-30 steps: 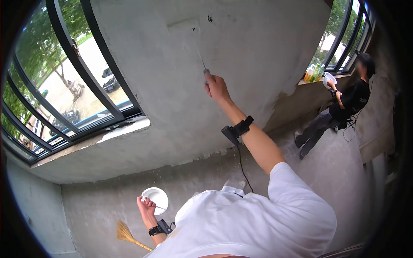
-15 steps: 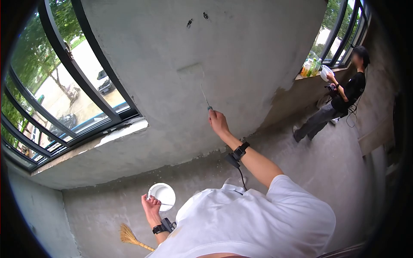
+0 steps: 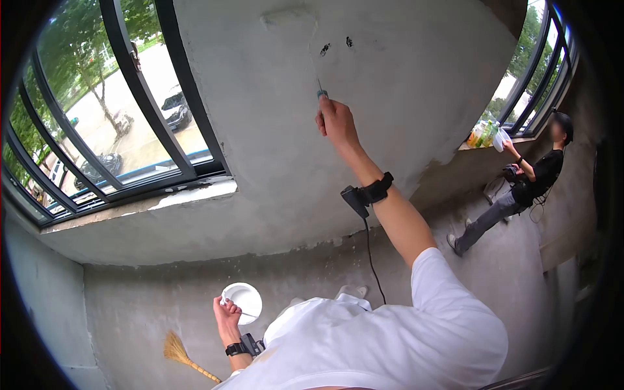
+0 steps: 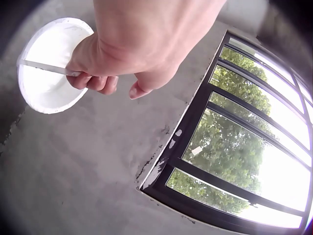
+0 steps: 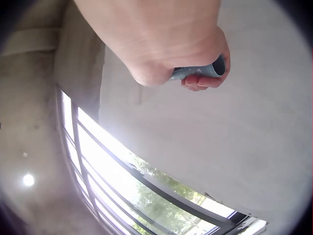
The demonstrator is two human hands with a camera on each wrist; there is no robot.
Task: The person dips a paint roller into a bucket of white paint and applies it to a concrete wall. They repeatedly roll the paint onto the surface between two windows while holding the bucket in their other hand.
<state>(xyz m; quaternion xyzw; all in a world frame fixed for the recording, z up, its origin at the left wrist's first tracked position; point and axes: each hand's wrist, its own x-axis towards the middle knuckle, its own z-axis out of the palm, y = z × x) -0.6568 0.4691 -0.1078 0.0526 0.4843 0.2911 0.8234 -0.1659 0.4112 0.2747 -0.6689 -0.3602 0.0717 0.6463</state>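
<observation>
My right hand (image 3: 338,123) grips the blue-green handle (image 3: 322,95) of a paint roller, arm stretched up along the grey wall. The pale roller sleeve (image 3: 286,19) lies against the wall, up and left of two dark marks. In the right wrist view, fingers curl round the hollow end of the handle (image 5: 198,72); the sleeve is out of that view. Low on the left, my left hand (image 3: 227,318) holds a white bucket (image 3: 246,303) by its strap handle (image 4: 46,67). The left wrist view shows white inside the bucket and curled fingers at the strap.
A dark-framed window (image 3: 140,97) with a rough sill (image 3: 195,194) is on the left. A straw broom (image 3: 179,349) lies on the floor. To the right, another person (image 3: 546,172) stands by bottles (image 3: 482,133) on a sill. A cable (image 3: 369,260) hangs from my right wrist.
My right hand drew the roller down below the dark marks, then pushed it back up past them. My left hand still holds the bucket low. The head view has shifted slightly.
</observation>
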